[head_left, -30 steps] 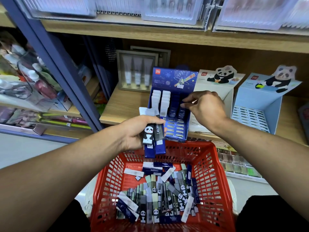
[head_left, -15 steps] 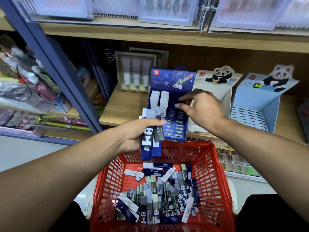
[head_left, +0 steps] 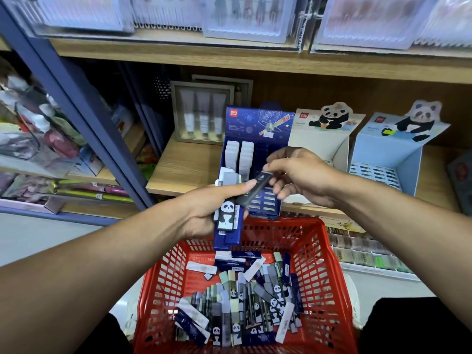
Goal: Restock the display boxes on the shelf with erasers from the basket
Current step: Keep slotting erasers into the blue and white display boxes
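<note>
**One dark eraser on its way to the blue box**

The dark eraser [head_left: 252, 189] is a slim, stiff, light stick (probably sleeved, so likely slick); pinching near one end suits it. The right hand [head_left: 296, 175] pinches its upper end, just in front of the blue display box [head_left: 255, 154] on the shelf [head_left: 184, 172]. The left hand [head_left: 209, 210] grips a bundle of erasers [head_left: 228, 218] above the red basket [head_left: 321, 277].

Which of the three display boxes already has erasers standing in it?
The dark blue box, leftmost of the three; white erasers fill its back rows, unlike the panda-topped boxes.
</note>
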The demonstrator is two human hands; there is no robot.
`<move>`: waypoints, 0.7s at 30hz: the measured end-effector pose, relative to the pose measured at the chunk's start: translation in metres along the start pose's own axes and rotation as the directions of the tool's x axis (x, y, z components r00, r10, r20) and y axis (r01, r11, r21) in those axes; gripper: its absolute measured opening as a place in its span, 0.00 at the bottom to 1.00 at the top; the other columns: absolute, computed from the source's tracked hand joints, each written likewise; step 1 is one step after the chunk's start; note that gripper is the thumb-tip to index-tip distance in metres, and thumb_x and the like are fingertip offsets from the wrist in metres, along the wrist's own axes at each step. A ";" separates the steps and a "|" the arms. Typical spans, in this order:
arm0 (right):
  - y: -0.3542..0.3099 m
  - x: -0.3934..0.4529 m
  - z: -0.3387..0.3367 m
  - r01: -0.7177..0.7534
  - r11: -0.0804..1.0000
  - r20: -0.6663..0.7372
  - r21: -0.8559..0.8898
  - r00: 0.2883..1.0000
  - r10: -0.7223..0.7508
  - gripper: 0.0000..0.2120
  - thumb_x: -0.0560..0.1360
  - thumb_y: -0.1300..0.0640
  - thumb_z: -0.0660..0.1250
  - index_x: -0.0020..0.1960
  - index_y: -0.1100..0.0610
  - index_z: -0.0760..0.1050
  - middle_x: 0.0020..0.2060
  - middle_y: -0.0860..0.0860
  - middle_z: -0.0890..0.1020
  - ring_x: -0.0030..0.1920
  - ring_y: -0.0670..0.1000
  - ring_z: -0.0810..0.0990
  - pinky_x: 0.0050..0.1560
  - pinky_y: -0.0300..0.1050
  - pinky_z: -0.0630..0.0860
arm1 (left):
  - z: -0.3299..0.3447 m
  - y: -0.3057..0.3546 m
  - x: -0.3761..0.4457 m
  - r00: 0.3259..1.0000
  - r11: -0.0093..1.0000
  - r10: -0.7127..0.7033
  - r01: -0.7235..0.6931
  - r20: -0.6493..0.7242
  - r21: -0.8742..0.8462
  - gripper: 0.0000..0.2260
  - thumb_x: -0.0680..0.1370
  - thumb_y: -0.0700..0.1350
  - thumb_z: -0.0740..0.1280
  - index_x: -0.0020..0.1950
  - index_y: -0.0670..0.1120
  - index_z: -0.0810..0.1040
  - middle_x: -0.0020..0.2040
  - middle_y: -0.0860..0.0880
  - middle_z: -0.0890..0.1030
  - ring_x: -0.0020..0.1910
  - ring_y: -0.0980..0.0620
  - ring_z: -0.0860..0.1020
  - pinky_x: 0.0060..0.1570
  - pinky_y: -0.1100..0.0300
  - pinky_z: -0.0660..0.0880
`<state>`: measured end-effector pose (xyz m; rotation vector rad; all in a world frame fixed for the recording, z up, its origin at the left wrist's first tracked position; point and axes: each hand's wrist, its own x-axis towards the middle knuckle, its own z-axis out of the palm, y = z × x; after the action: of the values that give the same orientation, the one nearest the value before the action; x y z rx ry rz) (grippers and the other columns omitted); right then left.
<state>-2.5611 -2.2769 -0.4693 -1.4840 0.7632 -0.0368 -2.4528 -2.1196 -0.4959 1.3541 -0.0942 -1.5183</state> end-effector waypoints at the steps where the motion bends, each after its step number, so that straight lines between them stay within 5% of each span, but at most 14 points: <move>1: -0.001 0.000 -0.005 0.014 1.000 -0.017 -0.014 1.000 -0.014 0.05 0.80 0.64 0.64 0.56 0.61 0.74 0.31 0.55 0.76 0.26 0.50 0.74 0.22 0.38 0.75 | -0.001 0.000 0.001 1.000 1.000 0.004 -0.005 -0.028 -0.016 0.08 0.70 0.48 0.76 0.37 0.44 0.86 0.33 0.46 0.83 0.27 0.53 0.79 0.31 0.62 0.79; 5: -0.010 -0.003 -0.035 -0.015 0.998 0.037 -0.067 0.999 0.018 0.03 0.78 0.61 0.70 0.51 0.59 0.78 0.33 0.55 0.79 0.28 0.48 0.78 0.26 0.36 0.77 | -0.001 0.001 0.004 0.997 0.998 0.010 -0.015 -0.077 -0.065 0.07 0.72 0.46 0.76 0.40 0.44 0.81 0.32 0.46 0.80 0.27 0.52 0.78 0.32 0.62 0.80; 8: -0.015 -0.008 -0.066 -0.120 0.978 0.096 -0.169 0.986 0.137 0.12 0.71 0.56 0.75 0.49 0.61 0.78 0.39 0.59 0.84 0.36 0.51 0.85 0.32 0.36 0.80 | -0.002 0.000 0.005 0.996 0.998 0.008 -0.013 -0.088 -0.054 0.07 0.73 0.45 0.76 0.41 0.45 0.81 0.32 0.47 0.80 0.28 0.52 0.78 0.34 0.61 0.80; 12: -0.014 -0.009 -0.094 -0.223 0.918 -0.015 -0.327 0.973 0.231 0.16 0.72 0.55 0.74 0.54 0.65 0.81 0.48 0.58 0.87 0.48 0.52 0.87 0.42 0.36 0.83 | -0.002 -0.002 0.006 0.996 0.999 0.017 -0.020 -0.093 -0.033 0.07 0.72 0.46 0.77 0.43 0.44 0.81 0.33 0.46 0.81 0.28 0.52 0.79 0.34 0.61 0.80; 14: -0.010 -0.003 -0.101 -0.144 0.905 -0.232 -0.400 0.971 0.053 0.10 0.74 0.57 0.75 0.51 0.63 0.82 0.43 0.57 0.87 0.44 0.54 0.87 0.45 0.44 0.84 | -0.002 -0.003 0.007 0.995 1.000 0.022 -0.024 -0.096 -0.012 0.08 0.71 0.46 0.77 0.43 0.44 0.82 0.34 0.46 0.81 0.29 0.52 0.79 0.33 0.61 0.81; 16: -0.003 0.007 -0.104 -0.045 0.854 -0.397 -0.519 0.897 -0.194 0.08 0.73 0.55 0.76 0.47 0.59 0.82 0.38 0.55 0.87 0.40 0.55 0.87 0.47 0.52 0.84 | 0.000 -0.005 0.009 0.996 1.000 0.018 -0.018 -0.089 0.004 0.10 0.69 0.46 0.78 0.44 0.44 0.82 0.35 0.46 0.81 0.30 0.51 0.79 0.34 0.60 0.81; 21: 0.008 0.028 -0.092 0.095 0.668 -0.386 -0.738 0.753 -0.532 0.07 0.75 0.51 0.74 0.48 0.54 0.86 0.50 0.52 0.86 0.52 0.53 0.82 0.56 0.46 0.76 | 0.002 -0.013 0.014 0.995 0.995 -0.025 0.034 -0.101 0.091 0.11 0.70 0.46 0.78 0.48 0.42 0.83 0.36 0.46 0.83 0.31 0.51 0.80 0.32 0.60 0.79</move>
<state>-2.5870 -2.3692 -0.4794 -2.3869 1.0434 -0.5781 -2.4602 -2.1250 -0.5134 1.5089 -0.0823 -1.4831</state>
